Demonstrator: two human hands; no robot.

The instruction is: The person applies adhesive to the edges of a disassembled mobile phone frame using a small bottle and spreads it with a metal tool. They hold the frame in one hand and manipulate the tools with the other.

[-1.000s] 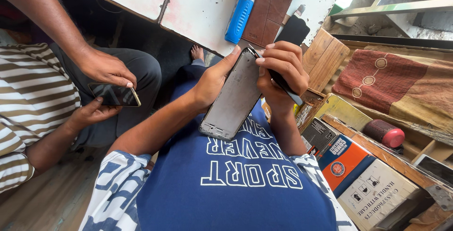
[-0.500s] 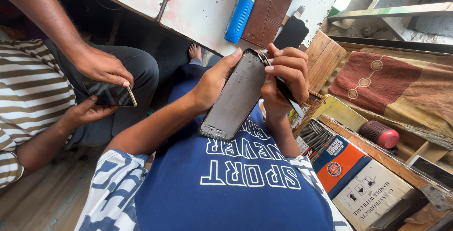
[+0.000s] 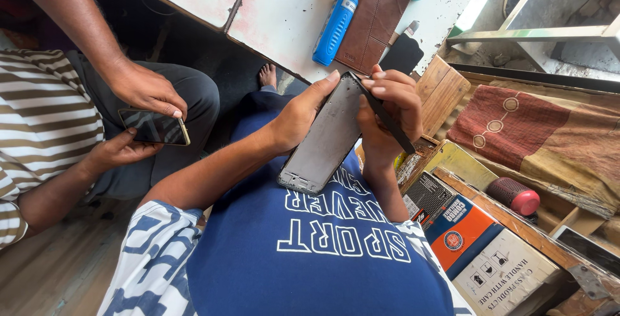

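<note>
Fingers (image 3: pixel 381 93) of right hand (image 3: pixel 387 119) pinch thin black tool (image 3: pixel 387 122) at phone (image 3: pixel 326 138) top edge. Left hand (image 3: pixel 300 115) grips phone's side above lap. Worktop (image 3: pixel 284 12) edge close ahead. Tool tip hidden.

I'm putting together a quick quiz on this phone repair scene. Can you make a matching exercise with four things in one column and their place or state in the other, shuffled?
Things:
1. grey phone frame
2. thin black tool
3. blue cylinder
4. brown wallet case

Places or states:
A. lies flat on the white table, right of the blue cylinder
B. gripped in the right hand, tip at the frame's top edge
C. lies on the white table, next to the yellow bottle
D. propped tilted in the left hand, above the blue shirt

Pairs: 1-D, 2-B, 3-C, 4-A
</note>
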